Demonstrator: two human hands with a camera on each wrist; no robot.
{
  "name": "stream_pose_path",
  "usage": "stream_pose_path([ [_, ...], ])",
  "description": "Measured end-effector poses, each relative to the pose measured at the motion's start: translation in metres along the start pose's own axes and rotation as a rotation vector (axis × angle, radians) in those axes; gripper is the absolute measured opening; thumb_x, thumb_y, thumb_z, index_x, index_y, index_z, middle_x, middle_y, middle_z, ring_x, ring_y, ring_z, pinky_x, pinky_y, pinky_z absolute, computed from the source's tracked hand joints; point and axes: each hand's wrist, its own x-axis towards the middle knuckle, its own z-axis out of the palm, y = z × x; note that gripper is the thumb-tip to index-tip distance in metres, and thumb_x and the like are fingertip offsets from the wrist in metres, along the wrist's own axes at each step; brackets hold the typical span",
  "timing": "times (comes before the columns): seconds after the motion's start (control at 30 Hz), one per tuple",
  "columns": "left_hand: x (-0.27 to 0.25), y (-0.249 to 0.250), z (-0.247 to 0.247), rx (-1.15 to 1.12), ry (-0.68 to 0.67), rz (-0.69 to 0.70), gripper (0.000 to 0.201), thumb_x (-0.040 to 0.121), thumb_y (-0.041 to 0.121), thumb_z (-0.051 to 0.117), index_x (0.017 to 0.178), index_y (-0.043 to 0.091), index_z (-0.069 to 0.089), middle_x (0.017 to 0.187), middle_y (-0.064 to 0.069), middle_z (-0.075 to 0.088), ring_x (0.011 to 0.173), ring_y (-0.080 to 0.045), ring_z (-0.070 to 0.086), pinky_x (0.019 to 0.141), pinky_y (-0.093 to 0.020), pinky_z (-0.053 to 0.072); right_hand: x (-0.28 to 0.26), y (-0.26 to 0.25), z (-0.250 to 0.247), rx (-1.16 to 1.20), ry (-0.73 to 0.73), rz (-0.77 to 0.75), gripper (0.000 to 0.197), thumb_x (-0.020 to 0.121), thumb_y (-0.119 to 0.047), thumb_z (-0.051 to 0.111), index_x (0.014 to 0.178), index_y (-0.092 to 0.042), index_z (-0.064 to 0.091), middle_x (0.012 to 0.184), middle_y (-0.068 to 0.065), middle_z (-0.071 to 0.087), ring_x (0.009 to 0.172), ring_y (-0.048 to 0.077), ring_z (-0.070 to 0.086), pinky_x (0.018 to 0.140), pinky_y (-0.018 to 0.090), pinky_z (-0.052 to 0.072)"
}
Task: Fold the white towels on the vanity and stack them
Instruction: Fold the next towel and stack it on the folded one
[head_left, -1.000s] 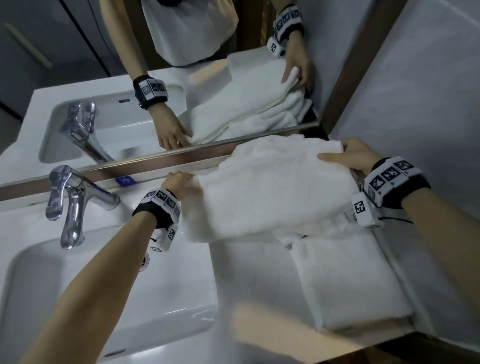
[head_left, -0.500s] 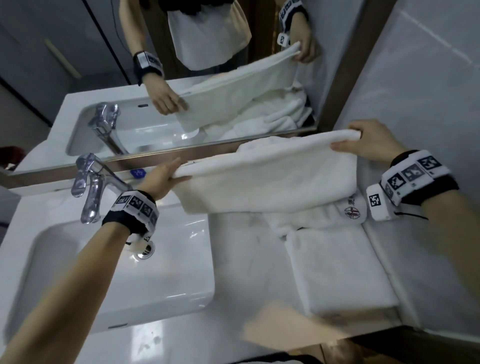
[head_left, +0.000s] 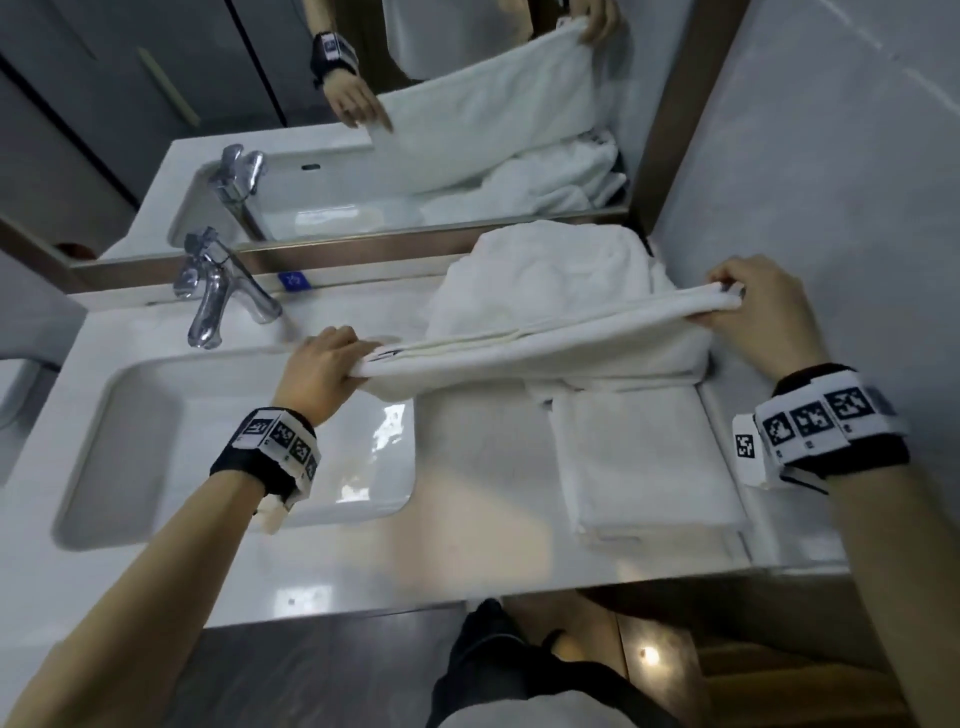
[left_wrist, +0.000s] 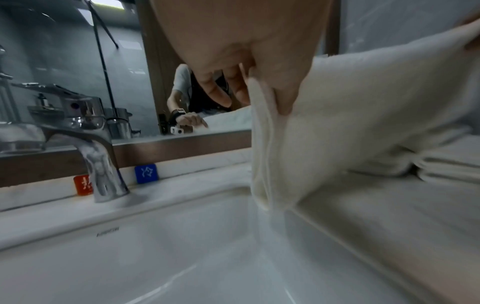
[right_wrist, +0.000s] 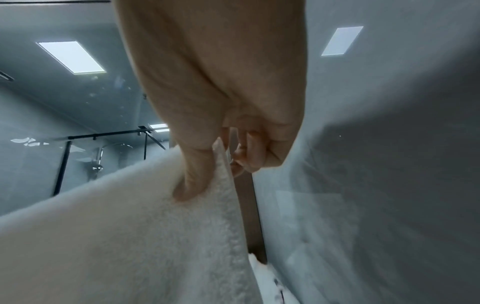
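A white towel (head_left: 530, 351) hangs folded lengthwise above the vanity counter (head_left: 467, 467), stretched between my two hands. My left hand (head_left: 332, 364) pinches its left end over the basin's right edge; in the left wrist view the thumb presses the layered edge of the towel (left_wrist: 337, 115). My right hand (head_left: 748, 312) pinches the right end near the wall, and the right wrist view shows its thumb on the towel (right_wrist: 130, 236). A folded white towel (head_left: 644, 462) lies flat on the counter at the right. A crumpled heap of white towels (head_left: 545, 275) sits behind, against the mirror.
The white basin (head_left: 234, 447) fills the counter's left half, with a chrome tap (head_left: 218, 291) behind it. A mirror (head_left: 415, 130) runs along the back. A grey tiled wall (head_left: 831, 182) stands close on the right. The counter's front edge (head_left: 467, 597) is near my body.
Both hands lifted the towel off the heap and pulled it toward me. It now hangs as a narrow taut strip over the counter instead of draping broadly over the pile.
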Motion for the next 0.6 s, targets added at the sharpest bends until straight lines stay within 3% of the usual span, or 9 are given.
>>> stream_pose_path([
  [0.1,-0.037,0.016,0.018,0.079,-0.022,0.027,0.048,0.073,-0.004,0.069,0.117,0.014,0.067,0.087,-0.013,0.06,0.083,-0.033,0.057,0.073,-0.042,0.041,-0.033,0.013,0.007,0.0,-0.038,0.028,0.024,0.072,-0.008,0.074,0.094,-0.005,0.065,0.098,0.022,0.058,0.086,0.037,0.058,0.075,0.039,0.045],
  [0.2,-0.066,0.032,0.034,0.095,0.002,0.05,0.055,0.066,-0.008,0.071,0.117,0.013,0.067,0.086,-0.013,0.06,0.083,-0.032,0.055,0.072,-0.042,0.043,-0.062,0.024,0.013,0.001,-0.015,0.047,0.015,0.077,-0.004,0.064,0.092,-0.006,0.066,0.095,0.022,0.057,0.086,0.038,0.057,0.071,0.036,0.041],
  [0.33,-0.109,0.05,0.058,0.14,-0.033,0.059,0.062,0.062,-0.006,0.074,0.12,0.013,0.064,0.088,-0.008,0.06,0.089,-0.021,0.037,0.075,-0.04,0.047,-0.101,0.04,0.021,-0.009,-0.066,0.114,0.018,0.08,0.0,0.056,0.09,-0.01,0.067,0.098,0.022,0.054,0.095,0.036,0.054,0.077,0.034,0.04],
  [0.4,-0.126,0.058,0.069,0.154,-0.055,0.064,0.065,0.055,-0.006,0.078,0.117,0.013,0.066,0.086,-0.007,0.061,0.089,-0.021,0.04,0.073,-0.039,0.049,-0.118,0.045,0.027,-0.019,-0.104,0.145,0.021,0.079,0.005,0.054,0.089,-0.009,0.066,0.101,0.022,0.052,0.096,0.037,0.053,0.083,0.037,0.042],
  [0.47,-0.14,0.065,0.075,0.17,-0.101,0.057,0.07,0.049,-0.008,0.079,0.114,0.013,0.067,0.086,-0.006,0.062,0.087,-0.026,0.054,0.073,-0.039,0.051,-0.13,0.049,0.035,-0.055,-0.146,0.147,0.024,0.078,0.011,0.05,0.088,-0.006,0.064,0.102,0.023,0.052,0.095,0.037,0.054,0.084,0.038,0.043],
  [0.53,-0.148,0.07,0.08,0.139,-0.198,-0.002,0.075,0.053,-0.012,0.071,0.123,0.014,0.062,0.096,-0.007,0.062,0.091,-0.03,0.06,0.08,-0.04,0.048,-0.138,0.055,0.045,-0.126,-0.258,0.162,0.032,0.074,0.018,0.045,0.091,-0.003,0.062,0.104,0.022,0.052,0.096,0.037,0.054,0.083,0.037,0.042],
  [0.6,-0.152,0.07,0.081,0.074,-0.321,-0.096,0.077,0.063,-0.009,0.057,0.135,0.017,0.049,0.112,-0.004,0.057,0.109,-0.029,0.052,0.095,-0.038,0.038,-0.142,0.06,0.054,-0.191,-0.396,0.197,0.035,0.075,0.017,0.043,0.096,-0.003,0.061,0.109,0.02,0.052,0.103,0.036,0.052,0.086,0.036,0.042],
])
